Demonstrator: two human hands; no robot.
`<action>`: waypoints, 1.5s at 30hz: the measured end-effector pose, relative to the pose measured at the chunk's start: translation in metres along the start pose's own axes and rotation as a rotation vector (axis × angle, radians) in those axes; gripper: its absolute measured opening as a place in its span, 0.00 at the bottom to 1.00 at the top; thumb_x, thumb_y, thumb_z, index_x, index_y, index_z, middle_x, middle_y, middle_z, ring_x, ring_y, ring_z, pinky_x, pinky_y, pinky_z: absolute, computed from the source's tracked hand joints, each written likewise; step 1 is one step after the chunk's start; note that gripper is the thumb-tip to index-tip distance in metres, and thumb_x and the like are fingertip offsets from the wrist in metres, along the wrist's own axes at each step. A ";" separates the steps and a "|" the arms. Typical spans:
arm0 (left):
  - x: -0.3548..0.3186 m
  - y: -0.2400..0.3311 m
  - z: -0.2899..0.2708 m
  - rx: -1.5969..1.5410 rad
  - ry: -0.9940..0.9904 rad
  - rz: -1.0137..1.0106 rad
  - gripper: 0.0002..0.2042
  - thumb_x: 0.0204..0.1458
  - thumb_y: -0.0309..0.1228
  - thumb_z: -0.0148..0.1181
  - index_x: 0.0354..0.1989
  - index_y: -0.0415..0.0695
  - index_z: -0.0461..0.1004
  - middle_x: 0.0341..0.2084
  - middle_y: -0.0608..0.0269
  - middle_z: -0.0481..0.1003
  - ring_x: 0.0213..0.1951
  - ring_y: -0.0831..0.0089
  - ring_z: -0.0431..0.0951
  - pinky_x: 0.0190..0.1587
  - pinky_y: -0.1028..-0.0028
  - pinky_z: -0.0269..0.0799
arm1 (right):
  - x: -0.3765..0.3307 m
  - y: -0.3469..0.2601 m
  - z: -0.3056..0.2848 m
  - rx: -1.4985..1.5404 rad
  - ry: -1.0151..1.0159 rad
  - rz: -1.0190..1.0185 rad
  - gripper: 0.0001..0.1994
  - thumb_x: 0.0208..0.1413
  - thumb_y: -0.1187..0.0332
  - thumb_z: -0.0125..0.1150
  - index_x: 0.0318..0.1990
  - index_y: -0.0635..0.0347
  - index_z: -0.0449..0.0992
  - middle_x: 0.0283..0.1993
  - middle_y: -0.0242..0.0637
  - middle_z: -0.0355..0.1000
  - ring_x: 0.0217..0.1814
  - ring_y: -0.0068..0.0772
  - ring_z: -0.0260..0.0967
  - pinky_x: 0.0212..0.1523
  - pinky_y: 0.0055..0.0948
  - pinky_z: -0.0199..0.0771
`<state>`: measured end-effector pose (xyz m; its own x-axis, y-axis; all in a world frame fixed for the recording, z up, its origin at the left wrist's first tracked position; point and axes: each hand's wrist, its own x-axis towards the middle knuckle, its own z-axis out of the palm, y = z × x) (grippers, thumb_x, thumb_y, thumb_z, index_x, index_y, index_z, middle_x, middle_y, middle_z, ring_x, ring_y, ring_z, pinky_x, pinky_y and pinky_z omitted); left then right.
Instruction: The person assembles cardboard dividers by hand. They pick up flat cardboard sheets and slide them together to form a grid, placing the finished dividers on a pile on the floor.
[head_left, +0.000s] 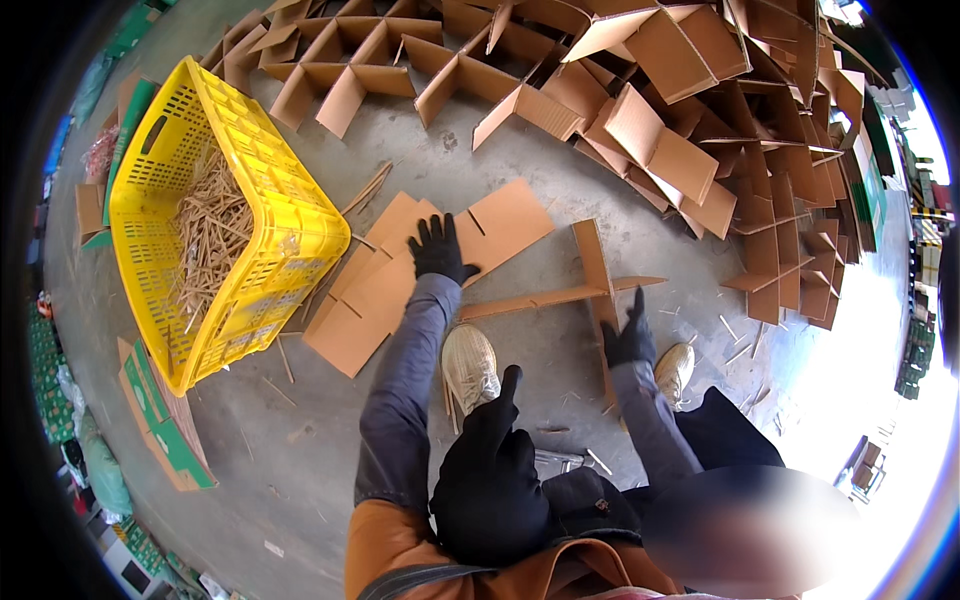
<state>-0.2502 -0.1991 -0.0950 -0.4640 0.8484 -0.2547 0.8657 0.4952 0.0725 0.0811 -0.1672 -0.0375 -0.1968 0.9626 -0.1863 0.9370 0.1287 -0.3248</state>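
Observation:
My left hand, in a black glove, is spread with its palm toward flat brown cardboard sheets on the floor. One sheet has a slot cut into it and lies just right of the fingers. My right hand, also in a black glove, has its index finger stretched out and its thumb apart. It is beside a cross-shaped cardboard divider, made of slotted strips standing on edge. The thumb is at one strip of the divider; whether it presses on it I cannot tell.
A yellow perforated crate at the left holds many thin cardboard offcuts. Assembled cardboard dividers spread across the back and pile up at the right. A green-and-brown carton lies near left. Loose scraps litter the concrete around my shoes.

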 end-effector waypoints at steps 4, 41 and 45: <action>0.004 -0.024 0.014 -0.101 -0.008 0.015 0.47 0.29 0.50 0.72 0.59 0.44 0.55 0.49 0.53 0.66 0.52 0.55 0.66 0.52 0.54 0.62 | -0.046 0.050 -0.007 -0.129 -0.316 0.346 0.28 0.54 0.54 0.52 0.58 0.57 0.57 0.39 0.58 0.72 0.41 0.60 0.70 0.40 0.51 0.67; -0.092 0.052 -0.035 -0.973 0.480 0.497 0.11 0.50 0.29 0.54 0.42 0.40 0.72 0.38 0.53 0.74 0.42 0.59 0.73 0.45 0.64 0.69 | 0.006 -0.011 0.046 -0.270 -0.474 0.128 0.39 0.57 0.59 0.47 0.67 0.46 0.27 0.27 0.51 0.74 0.27 0.52 0.73 0.26 0.48 0.68; -0.084 -0.106 -0.012 -0.358 0.512 -0.149 0.40 0.42 0.47 0.64 0.61 0.40 0.54 0.58 0.46 0.59 0.61 0.51 0.56 0.59 0.57 0.55 | 0.018 0.036 0.023 -0.220 -0.409 0.206 0.37 0.57 0.59 0.48 0.67 0.44 0.31 0.30 0.55 0.74 0.32 0.55 0.73 0.33 0.50 0.69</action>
<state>-0.3048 -0.3206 -0.0694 -0.6822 0.7036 0.1991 0.7097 0.5716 0.4117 0.1049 -0.1509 -0.0743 -0.0570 0.8067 -0.5882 0.9982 0.0355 -0.0481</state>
